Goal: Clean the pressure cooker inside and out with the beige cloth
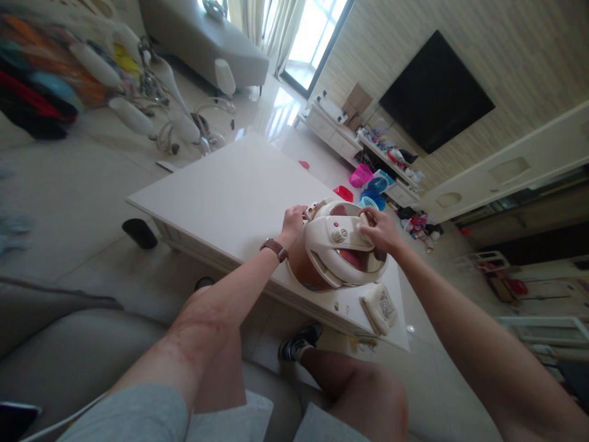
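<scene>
An electric pressure cooker (317,258) with a brown body and a cream lid (331,230) stands on the white table (230,190). A round knob and a small red button show on top of the lid. My right hand (380,228) is closed around the lid's handle. At the cooker's far left side, my left hand (293,224) has its fingers curled at the rim by the side handle; the fingertips are partly hidden. A folded cream cloth (380,308) with a dark print lies close to the cooker, at the table's right end.
Small bits (337,306) lie near the cloth. Below the table's left corner stands a black bin (139,233). Colourful baskets (361,176) sit on the floor beyond, before a TV cabinet (326,129). A chandelier (184,123) rests on the floor at left.
</scene>
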Motion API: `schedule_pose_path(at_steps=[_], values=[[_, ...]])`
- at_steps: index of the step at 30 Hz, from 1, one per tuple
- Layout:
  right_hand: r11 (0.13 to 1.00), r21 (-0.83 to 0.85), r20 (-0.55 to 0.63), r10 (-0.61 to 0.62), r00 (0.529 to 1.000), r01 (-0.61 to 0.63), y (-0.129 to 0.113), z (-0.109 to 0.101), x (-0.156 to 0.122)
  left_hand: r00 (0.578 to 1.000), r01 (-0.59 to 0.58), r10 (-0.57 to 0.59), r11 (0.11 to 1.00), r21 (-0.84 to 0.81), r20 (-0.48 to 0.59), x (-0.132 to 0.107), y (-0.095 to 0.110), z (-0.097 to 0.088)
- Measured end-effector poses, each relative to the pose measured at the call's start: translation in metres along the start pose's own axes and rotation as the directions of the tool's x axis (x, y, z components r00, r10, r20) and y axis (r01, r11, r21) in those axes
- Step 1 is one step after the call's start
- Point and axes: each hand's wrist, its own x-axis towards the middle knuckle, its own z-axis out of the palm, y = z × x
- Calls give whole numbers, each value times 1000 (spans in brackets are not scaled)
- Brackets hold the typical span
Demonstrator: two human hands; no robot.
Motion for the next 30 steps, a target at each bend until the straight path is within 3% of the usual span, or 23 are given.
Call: schedule_pose_path(at_steps=[8,16,20,22,25,30], values=[[994,90,90,-67,994,59,3,-6,1,1000,-22,22,1000,5,-5,-1,0,-1],[963,57,222,-268,938,262,9,-15,3,999,-38,40,998,45,-29,2,-2,0],[979,-127,213,-132,968,161,0,-12,-1,999,-32,33,999,35,-7,-1,0,1],[956,-292,135,12,991,28,-11,-6,-8,1000,-30,30,999,27,-6,-2,1,1],[877,-450,-14,181,983,-167,-28,6,-19,1000,-26,26,999,25,-3,-4,2,1],[855,-488,-70,158,985,-172,-34,16,-20,1000,-27,28,999,24,-12,-6,2,2]])
